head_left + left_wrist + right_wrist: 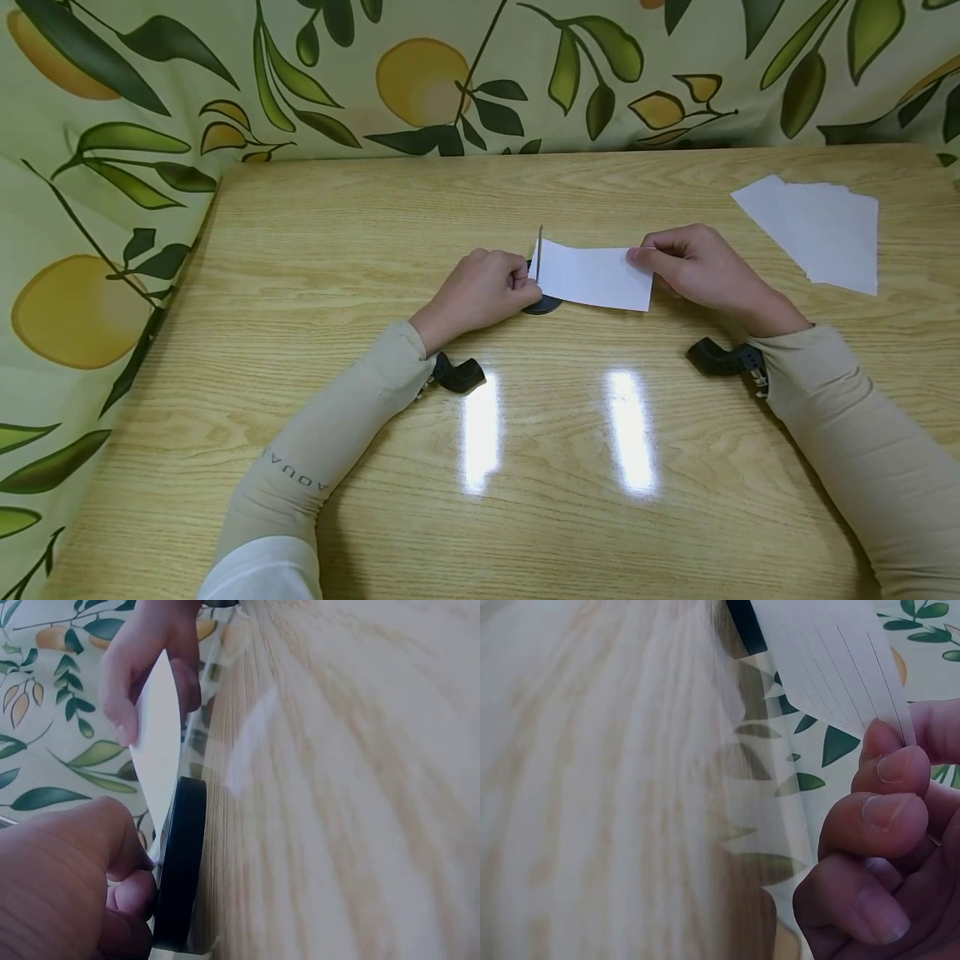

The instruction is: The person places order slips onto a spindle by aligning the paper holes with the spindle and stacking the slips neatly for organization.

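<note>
A white paper slip stretches between both hands; its underside shows ruled lines in the right wrist view. My right hand pinches the slip's right end between thumb and fingers. At the slip's left end, my left hand has curled fingers that pinch the paper beside a thin upright metal spike. Whether the spike passes through the paper I cannot tell. The round black base of this bill spike lies on the table under the slip, right against the left fingers, and is partly hidden in the head view.
Several loose white sheets lie overlapping at the back right of the wooden table. A fruit-patterned cloth hangs behind and to the left. Black wrist mounts stick out from both sleeves.
</note>
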{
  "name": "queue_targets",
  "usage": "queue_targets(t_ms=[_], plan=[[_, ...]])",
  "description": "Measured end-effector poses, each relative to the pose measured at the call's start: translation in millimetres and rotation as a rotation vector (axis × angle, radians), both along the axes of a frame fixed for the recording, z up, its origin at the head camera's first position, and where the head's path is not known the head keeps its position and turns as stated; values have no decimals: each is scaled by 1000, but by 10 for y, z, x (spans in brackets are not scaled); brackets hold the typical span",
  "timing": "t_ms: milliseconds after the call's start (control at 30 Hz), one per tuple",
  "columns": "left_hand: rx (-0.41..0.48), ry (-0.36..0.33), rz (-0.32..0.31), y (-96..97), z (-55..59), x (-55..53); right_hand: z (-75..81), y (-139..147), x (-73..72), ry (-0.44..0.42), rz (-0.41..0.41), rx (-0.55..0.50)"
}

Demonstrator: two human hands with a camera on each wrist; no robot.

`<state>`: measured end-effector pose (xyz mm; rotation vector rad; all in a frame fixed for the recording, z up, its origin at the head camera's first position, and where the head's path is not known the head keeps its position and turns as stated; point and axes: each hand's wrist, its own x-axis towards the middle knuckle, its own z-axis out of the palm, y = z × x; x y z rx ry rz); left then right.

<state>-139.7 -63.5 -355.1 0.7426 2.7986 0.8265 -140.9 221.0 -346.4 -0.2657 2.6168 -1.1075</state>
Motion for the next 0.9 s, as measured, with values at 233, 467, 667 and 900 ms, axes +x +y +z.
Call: queue_targets(t_ms=[233,467,667,900], plan=[[-32,23,13,50,50,26,20,57,9,-8,-18,3],[-44,27,3,87,101,49,30,125,25,5,-15,11],[-46,2,-12,78,104,52,24,204,21,-5,-27,21],[-40,-12,9,-5,80,45,111,306,-27,-39,-90,19]])
